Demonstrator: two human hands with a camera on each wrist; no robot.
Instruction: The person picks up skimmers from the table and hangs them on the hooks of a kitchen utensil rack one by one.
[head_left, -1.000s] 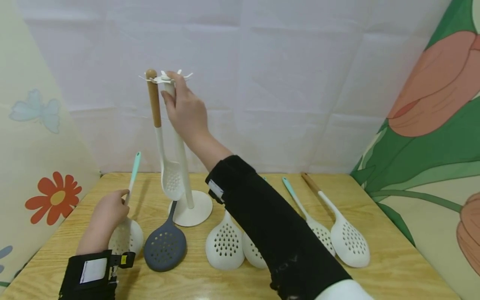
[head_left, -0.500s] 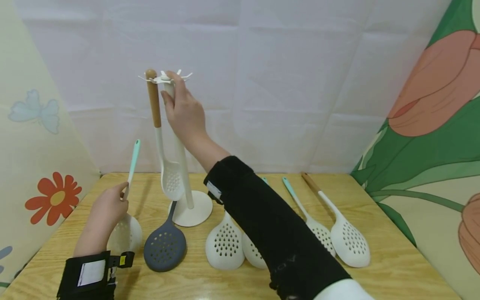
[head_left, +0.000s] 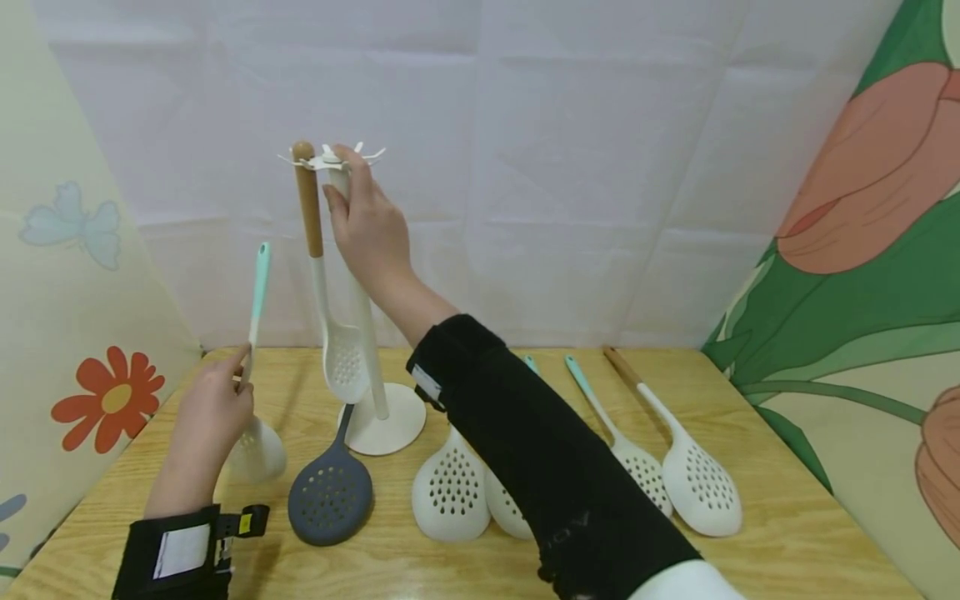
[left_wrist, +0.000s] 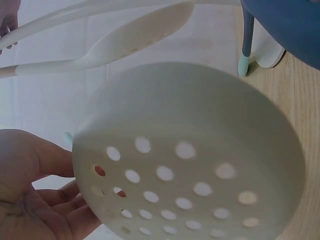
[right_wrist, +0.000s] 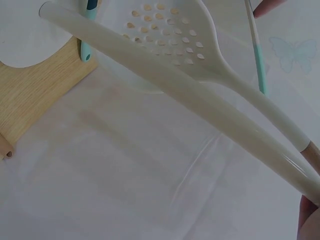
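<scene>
left hand [head_left: 212, 410] fingers pinch mint-handled skimmer [head_left: 255, 317], bowl hanging below fingers | right hand [head_left: 369, 218] fingers curl round stand [head_left: 365, 333] top | lift handle tip level with hooks, keeping stand steady, clear of hung skimmer [head_left: 330, 308]

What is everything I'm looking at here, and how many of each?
White utensil stand with hook ring on top: one, white, back left of the table.
White slotted spoon with wooden handle, hanging: one, on the stand's ring.
White slotted spoon with mint handle, lifted: one, held at left.
Dark grey slotted spoon: one, lying before the stand.
White slotted spoons lying on the table: four; two mint handles and one wooden handle show.
Light wooden table: one.
Left hand: pinches the lifted spoon's handle.
Right hand: grips the stand's top.
</scene>
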